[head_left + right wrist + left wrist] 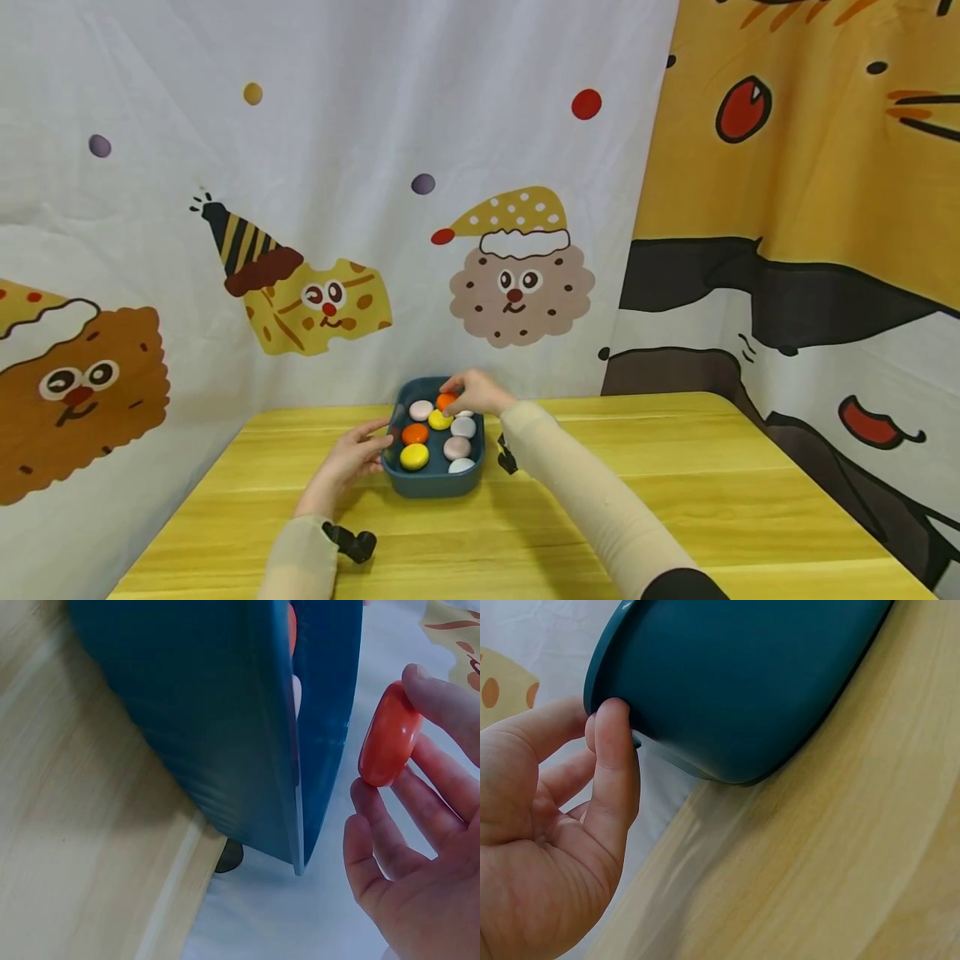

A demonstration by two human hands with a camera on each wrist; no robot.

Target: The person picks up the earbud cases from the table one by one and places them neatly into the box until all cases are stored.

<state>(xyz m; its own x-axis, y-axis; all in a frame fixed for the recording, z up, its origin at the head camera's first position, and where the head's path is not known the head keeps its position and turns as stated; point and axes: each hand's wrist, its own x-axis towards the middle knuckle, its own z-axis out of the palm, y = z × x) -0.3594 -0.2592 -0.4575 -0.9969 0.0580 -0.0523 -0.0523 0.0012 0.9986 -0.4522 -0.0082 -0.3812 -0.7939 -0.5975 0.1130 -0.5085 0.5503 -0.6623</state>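
Observation:
A dark teal-blue box (pixel 435 487) with rounded corners stands on the table and holds several glossy rounded discs, in yellow, orange, pale pink and grey-white. My left hand (pixel 351 457) pinches the box's left rim between thumb and fingers; the left wrist view shows the grip against the outer wall (pixel 727 682). Over the far end of the box, my right hand (pixel 482 392) holds an orange disc (pixel 388 735) on edge between thumb and fingertips, above the rim. Lower in the box lie another orange disc (pixel 415 434) and a yellow disc (pixel 414 456).
The wooden table (pixel 637 500) reaches back to a white cloth (pixel 337 100) printed with cartoon food faces. At the right hangs a yellow cartoon print (pixel 810 183). A black wrist mount (pixel 349 542) sits on the left sleeve.

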